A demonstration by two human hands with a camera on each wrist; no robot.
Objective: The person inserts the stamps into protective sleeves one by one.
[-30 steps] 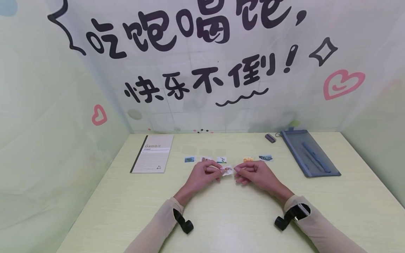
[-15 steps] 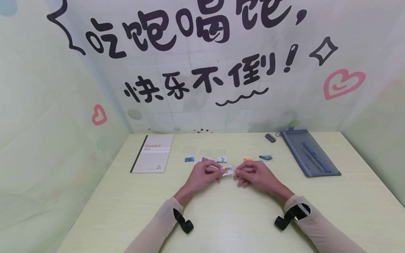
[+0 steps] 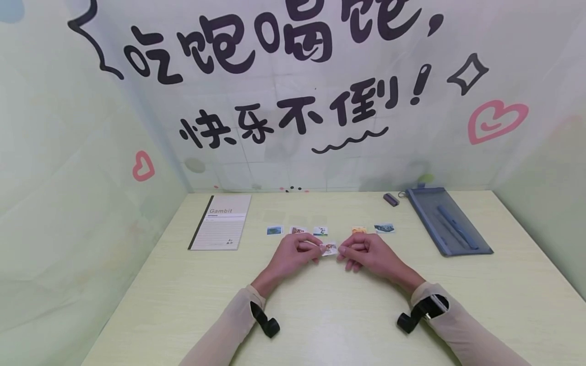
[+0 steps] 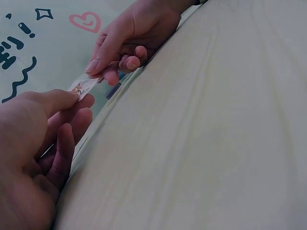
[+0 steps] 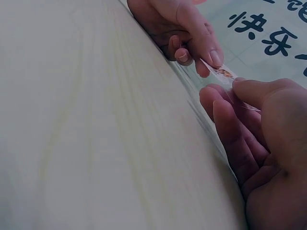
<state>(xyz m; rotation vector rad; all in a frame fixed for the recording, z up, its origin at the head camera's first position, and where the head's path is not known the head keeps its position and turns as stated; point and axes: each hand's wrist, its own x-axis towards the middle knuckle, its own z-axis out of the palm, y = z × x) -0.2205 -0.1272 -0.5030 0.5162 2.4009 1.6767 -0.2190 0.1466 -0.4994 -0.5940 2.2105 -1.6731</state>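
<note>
My left hand (image 3: 296,255) pinches a stamp-sized white picture card (image 3: 329,248) by its left end, between thumb and fingers. A reddish-brown print shows on the card. From the other side, my right hand (image 3: 373,255) has its thumb and fingertips at the card's right end. In the right wrist view, a thin clear film (image 5: 240,104) runs from the card into the right hand's pinch. Both hands are held over the table, with the other fingers loosely curled. Behind them lie small picture cards: a blue-green one (image 3: 274,230), one with a panda (image 3: 320,231) and a reddish one (image 3: 297,230).
An orange card (image 3: 359,230) and a blue card (image 3: 384,228) lie behind the right hand. Faint clear squares (image 3: 273,215) lie farther back. A notebook (image 3: 224,223) is at left; a blue mesh pouch (image 3: 450,221) with pens and a dark eraser-like block (image 3: 391,199) are at right.
My right hand's fingertips have moved slightly left, closer to the card's right end. The card has tipped a little, and the left hand has kept its pinch almost unmoved.
</note>
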